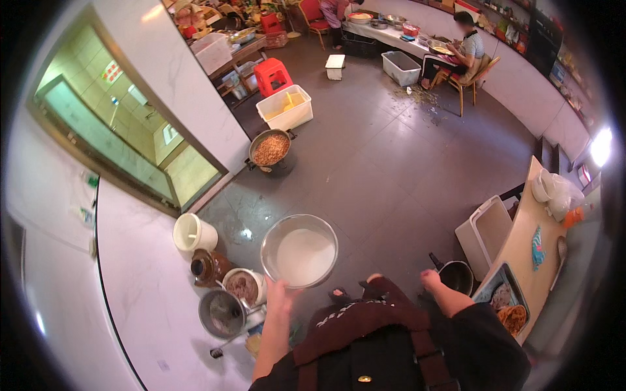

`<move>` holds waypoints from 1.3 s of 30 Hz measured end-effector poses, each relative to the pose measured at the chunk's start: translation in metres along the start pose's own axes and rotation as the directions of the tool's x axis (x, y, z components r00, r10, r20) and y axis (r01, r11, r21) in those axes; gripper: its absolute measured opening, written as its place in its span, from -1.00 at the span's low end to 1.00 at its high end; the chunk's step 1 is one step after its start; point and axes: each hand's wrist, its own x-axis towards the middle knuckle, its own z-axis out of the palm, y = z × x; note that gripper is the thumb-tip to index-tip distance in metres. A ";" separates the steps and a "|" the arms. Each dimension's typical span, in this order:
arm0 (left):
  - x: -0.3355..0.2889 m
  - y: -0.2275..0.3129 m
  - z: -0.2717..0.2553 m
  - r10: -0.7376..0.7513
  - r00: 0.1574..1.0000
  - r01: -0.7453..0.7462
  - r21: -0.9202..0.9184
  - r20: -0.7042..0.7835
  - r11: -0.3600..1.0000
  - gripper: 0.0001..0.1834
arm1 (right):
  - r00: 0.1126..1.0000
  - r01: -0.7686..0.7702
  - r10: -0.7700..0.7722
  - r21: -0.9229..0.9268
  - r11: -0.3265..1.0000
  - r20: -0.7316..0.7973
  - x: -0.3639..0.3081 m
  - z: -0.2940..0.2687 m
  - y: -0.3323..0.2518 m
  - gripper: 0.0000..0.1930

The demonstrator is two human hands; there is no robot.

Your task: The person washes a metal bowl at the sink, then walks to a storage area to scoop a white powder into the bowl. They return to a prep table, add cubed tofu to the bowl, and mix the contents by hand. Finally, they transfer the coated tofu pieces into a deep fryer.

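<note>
My left hand (279, 300) is closed on the near rim of a round metal bowl (267, 238), held out in front of me over the floor. White contents (304, 254), whether liquid or powder I cannot tell, cover the bottom of the bowl. My right hand (431, 281) hangs lower right of the middle with its fingers curled in, and nothing shows in it. Closest to it is a dark pan (458, 277) with a black handle, which lies beyond and below the hand; they look apart.
Left along the wall stand a white bucket (195, 233), a brown jar (209, 268), a bucket of brownish paste (243, 287) and a metal pot (222, 313). Ahead are a pan of brown pieces (270, 150) and a white bin (285, 108). A wooden table (538, 290) stands right. Two people work far back.
</note>
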 end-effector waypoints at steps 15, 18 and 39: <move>0.396 0.231 0.316 0.366 0.930 -0.365 0.037 -0.023 0.930 -0.13 | 0.993 -0.117 0.107 0.253 0.960 0.054 0.446 -0.146 -0.255 -0.85; 0.481 0.266 0.372 0.405 0.913 -0.405 0.011 -0.050 0.914 -0.14 | 0.988 0.141 -0.127 0.183 0.973 -0.089 0.601 -0.214 -0.470 -0.73; 1.173 0.582 0.755 0.053 0.995 -0.057 -0.044 -0.084 0.997 -0.14 | 0.862 -0.412 0.395 -0.015 0.911 0.317 1.013 -0.354 -0.765 -0.76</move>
